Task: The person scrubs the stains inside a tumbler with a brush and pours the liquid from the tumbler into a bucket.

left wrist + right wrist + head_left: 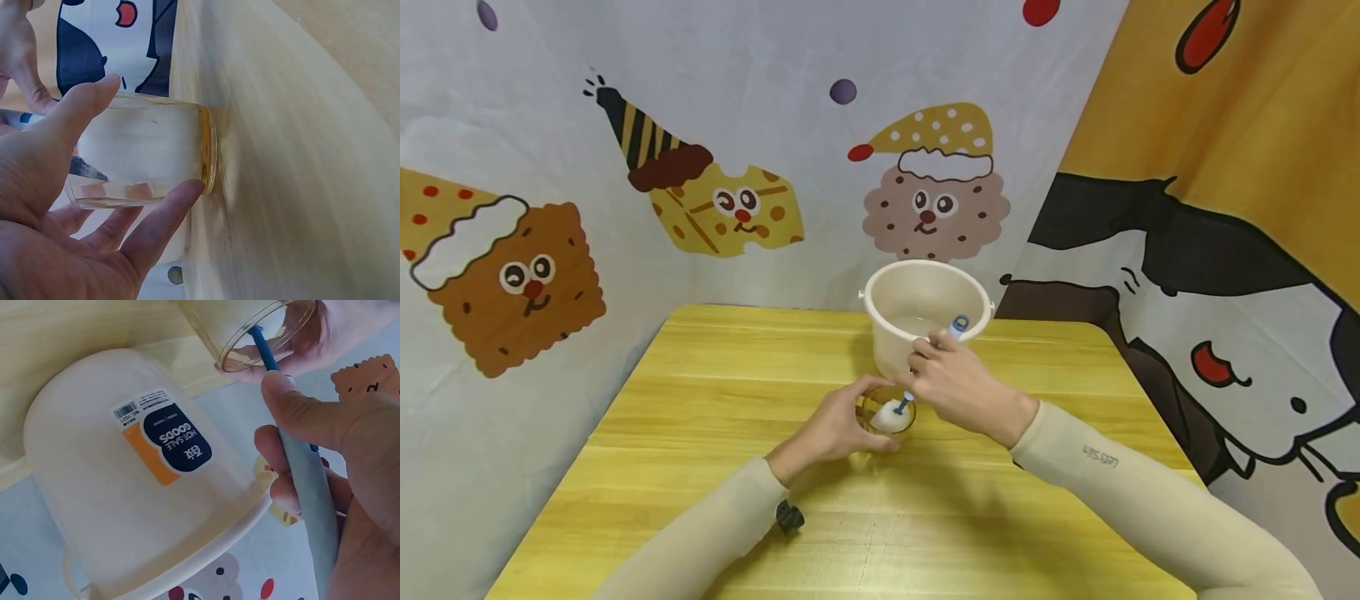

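Holding a cup brush inside a clear drinking glass

Between the person's thumb and fingers, the glass sits in the curve of the left hand, its amber-tinted base at or very near the tabletop. The thumb rests along one side and the fingers reach around the other, so the hand is partly spread, to the width of the glass. Just beside it, the right hand is closed around the brush's pale blue-grey handle, thumb laid along it and fingers curled round. From that grip a thin dark-blue neck slants down through the mouth of the glass to a bulky white head, which takes up much of the inside. The handle's looped blue end points up and away, in front of the rim of a cream plastic bucket. The bucket stands just beyond the hands and bears a navy, white and orange label with the words "HOT SALE GOODS". Everything is on a yellow wood-grain table. Behind hangs a fabric backdrop of cartoon biscuits and cheese in party hats.
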{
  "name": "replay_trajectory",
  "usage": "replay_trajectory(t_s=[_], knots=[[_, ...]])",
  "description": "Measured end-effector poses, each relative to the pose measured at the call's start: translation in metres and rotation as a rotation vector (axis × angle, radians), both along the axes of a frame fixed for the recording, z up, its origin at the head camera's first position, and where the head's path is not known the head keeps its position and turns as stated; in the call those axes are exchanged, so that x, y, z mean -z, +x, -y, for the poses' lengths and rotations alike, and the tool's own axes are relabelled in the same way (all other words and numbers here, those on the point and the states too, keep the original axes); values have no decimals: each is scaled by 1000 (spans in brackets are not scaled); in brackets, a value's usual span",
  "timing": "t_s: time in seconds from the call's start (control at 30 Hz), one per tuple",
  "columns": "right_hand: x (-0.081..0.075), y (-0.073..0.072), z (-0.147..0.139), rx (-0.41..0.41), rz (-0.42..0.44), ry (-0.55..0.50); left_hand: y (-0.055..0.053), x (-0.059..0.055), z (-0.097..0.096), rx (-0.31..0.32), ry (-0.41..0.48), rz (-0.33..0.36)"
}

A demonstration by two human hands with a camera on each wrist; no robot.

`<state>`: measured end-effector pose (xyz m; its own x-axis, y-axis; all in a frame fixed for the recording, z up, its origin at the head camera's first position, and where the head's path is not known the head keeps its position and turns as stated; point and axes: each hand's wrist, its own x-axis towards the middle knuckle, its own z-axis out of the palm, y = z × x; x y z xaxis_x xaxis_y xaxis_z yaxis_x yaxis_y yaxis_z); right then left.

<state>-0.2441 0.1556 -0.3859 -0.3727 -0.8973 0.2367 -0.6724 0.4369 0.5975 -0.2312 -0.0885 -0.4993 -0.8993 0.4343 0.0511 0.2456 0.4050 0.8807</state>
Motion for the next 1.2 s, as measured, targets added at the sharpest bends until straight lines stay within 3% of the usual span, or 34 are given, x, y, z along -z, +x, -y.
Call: replay_trajectory(t_s=[0.2,0.63,1.2], knots=[[-3,2,-5,-1,12,-17,0,1,1,-3,0,-4],[-15,4,-18,-39,-59,-117,0,1,1,-20,-30,-38],[-9,0,-38,-59,-22,-178,-1,4,1,-22,-34,-25]])
